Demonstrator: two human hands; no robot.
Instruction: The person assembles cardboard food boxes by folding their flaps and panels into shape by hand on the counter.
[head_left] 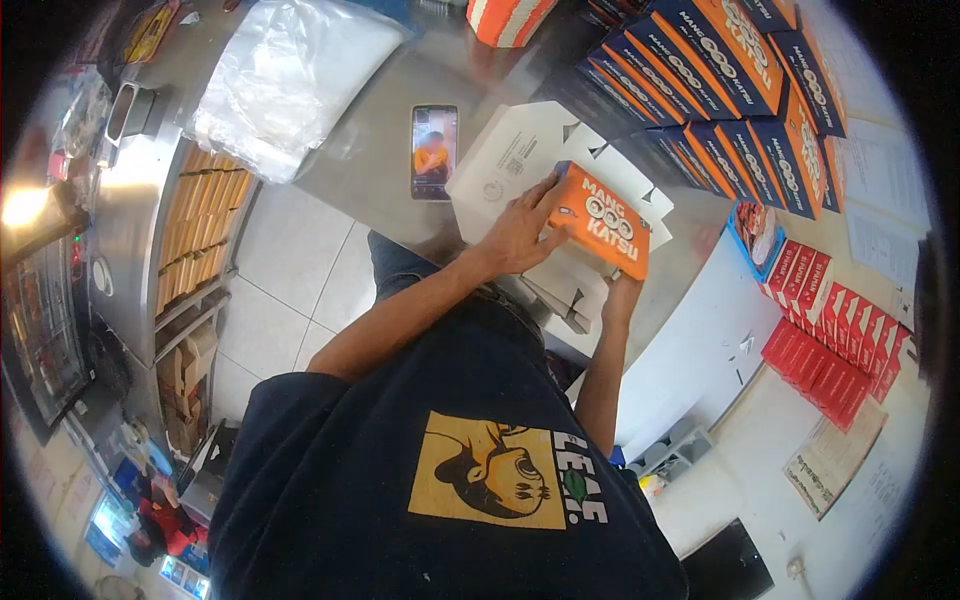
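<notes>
An orange box with "MANG KATSU" printed on its top is between my two hands, above the metal counter. My left hand lies on the box's left side, with fingers at its edge and thumb on top. At the lower right corner my right hand grips the box, its fingers partly hidden beneath. Flat white unfolded cardboard with slots lies under and behind the box. Another folded white piece is near my waist, between my forearms.
A phone lies left of the cardboard. Plastic bags cover the counter's left part. Stacked dark and orange boxes stand at the upper right, with red boxes below them. A person in red is far off at lower left.
</notes>
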